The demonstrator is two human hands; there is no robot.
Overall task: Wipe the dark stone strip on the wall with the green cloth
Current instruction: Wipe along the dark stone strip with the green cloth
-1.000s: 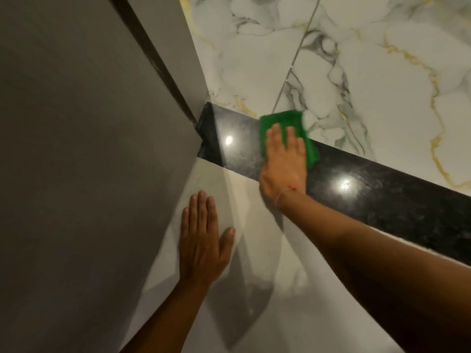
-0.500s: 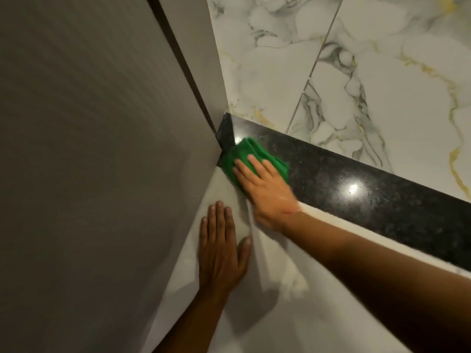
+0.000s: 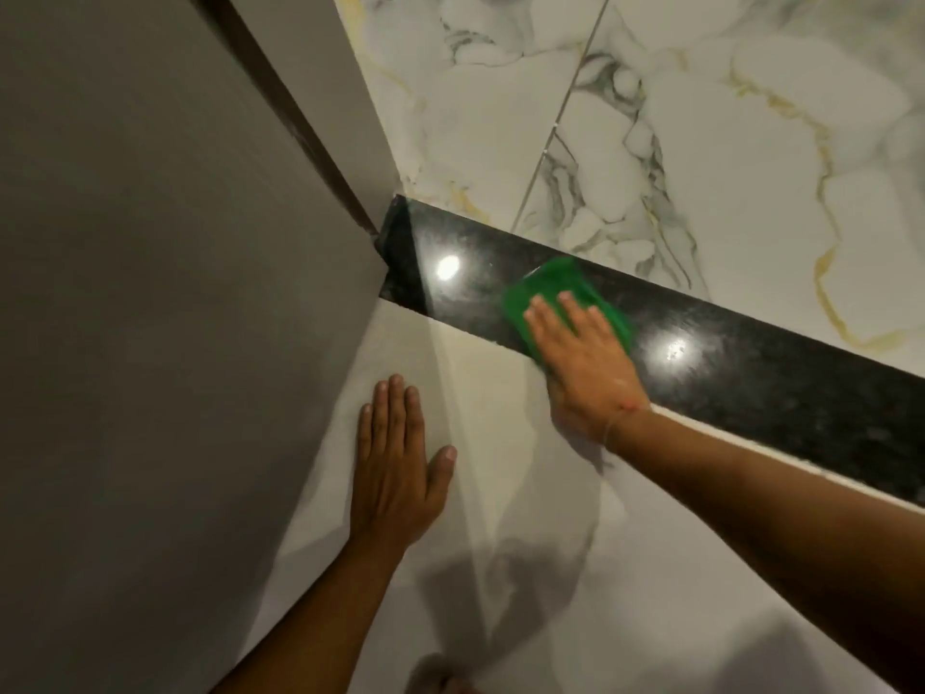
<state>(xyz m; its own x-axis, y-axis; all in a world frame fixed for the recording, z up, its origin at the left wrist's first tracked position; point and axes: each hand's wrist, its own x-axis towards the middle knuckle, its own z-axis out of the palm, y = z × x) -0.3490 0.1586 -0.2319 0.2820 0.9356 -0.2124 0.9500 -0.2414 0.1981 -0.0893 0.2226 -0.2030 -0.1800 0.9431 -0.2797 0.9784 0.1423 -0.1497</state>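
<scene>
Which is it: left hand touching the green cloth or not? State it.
Apart. The head view shows the left hand flat on the pale wall below the dark stone strip, with bare wall between it and the green cloth under the right hand.

Right hand (image 3: 580,360) lies flat with fingers spread, arm outstretched; left hand (image 3: 395,473) rests flat, fingers together, thumb out.

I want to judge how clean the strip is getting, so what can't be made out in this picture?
- Dark stone strip, head view: its right end is cut off by the frame edge; light glare masks two spots.
- The stone under the green cloth is covered by it and the right hand.
- The cloth's edges are motion-blurred, so its folds are unclear.
- The left hand lies flat, hiding the pale wall beneath.
</scene>
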